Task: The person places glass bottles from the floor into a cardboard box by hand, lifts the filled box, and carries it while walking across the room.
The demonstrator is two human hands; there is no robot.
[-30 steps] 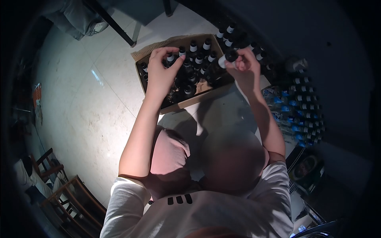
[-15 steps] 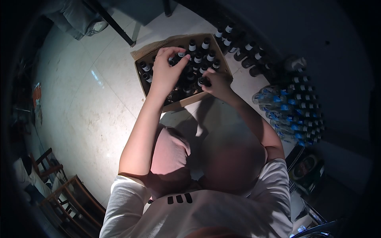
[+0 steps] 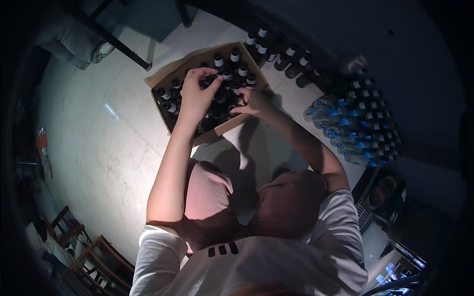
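Inside the cardboard box (image 3: 220,132) on the floor (image 3: 123,148), dark bottles (image 3: 235,55) stand close together; over the box's middle, the left hand (image 3: 201,89) arches with thumb and fingers apart, and I cannot tell whether it grips a neck, while inside the box's near right side the right hand (image 3: 253,102) is spread, apparently grasping nothing, its thumb beside one bottle's mouth. Handling bottles well here probably means pinching just below the rim, keeping each one upright, and moving it straight up or down so neighbours don't knock.
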